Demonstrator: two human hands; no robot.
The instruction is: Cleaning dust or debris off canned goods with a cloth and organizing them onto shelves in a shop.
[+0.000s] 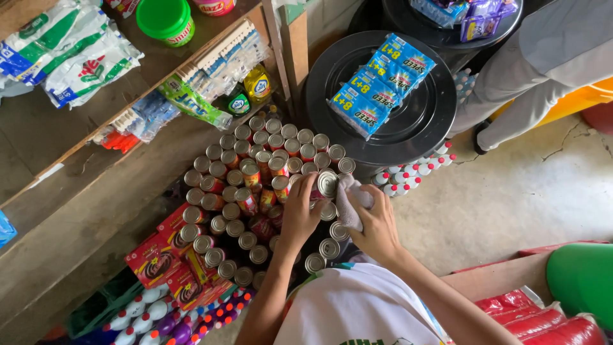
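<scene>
Left hand (300, 214) gripping a tin can (327, 183) – right hand (377, 223) clenched on a grey cloth (350, 199) against it, just above the stacked cans (255, 185).

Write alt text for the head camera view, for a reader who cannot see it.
Seen from above, a person's left hand holds a silver-topped tin can while the right hand presses a grey cloth against it. Rows of stacked cans fill the floor in front, beside a black drum lid carrying blue packets.
</scene>
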